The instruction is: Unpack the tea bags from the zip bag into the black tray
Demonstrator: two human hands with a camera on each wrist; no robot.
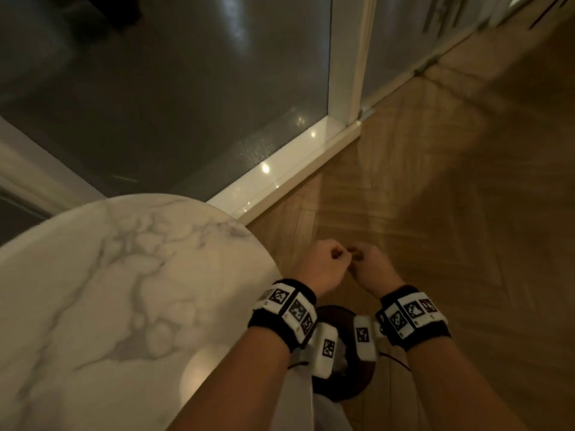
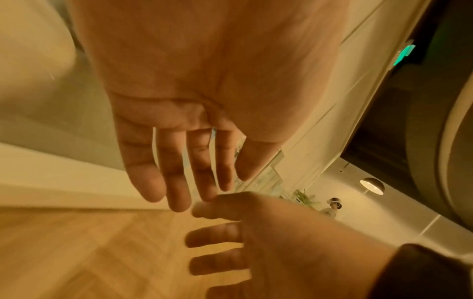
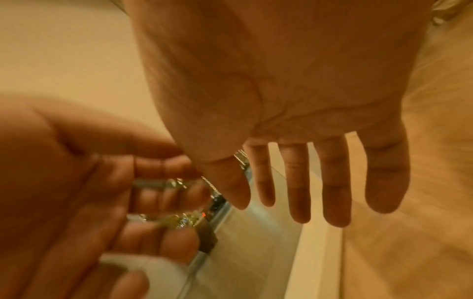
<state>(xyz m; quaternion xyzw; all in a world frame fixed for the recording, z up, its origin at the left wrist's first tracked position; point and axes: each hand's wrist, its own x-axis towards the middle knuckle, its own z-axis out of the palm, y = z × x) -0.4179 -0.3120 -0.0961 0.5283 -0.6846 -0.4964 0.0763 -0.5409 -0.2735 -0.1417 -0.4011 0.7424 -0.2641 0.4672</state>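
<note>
Head view: left hand (image 1: 320, 262) and right hand (image 1: 371, 265) hang close together over the wood floor (image 1: 451, 213), beside the marble table (image 1: 124, 290), fingers loosely extended, holding nothing.

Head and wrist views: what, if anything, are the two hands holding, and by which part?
Nothing is held. The left hand and right hand show empty palms, meeting over the wooden floor.

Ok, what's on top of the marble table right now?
Only bare veined marble table shows, with a glare spot. The left forearm covers its near edge; the rest lies outside the frame.
</note>
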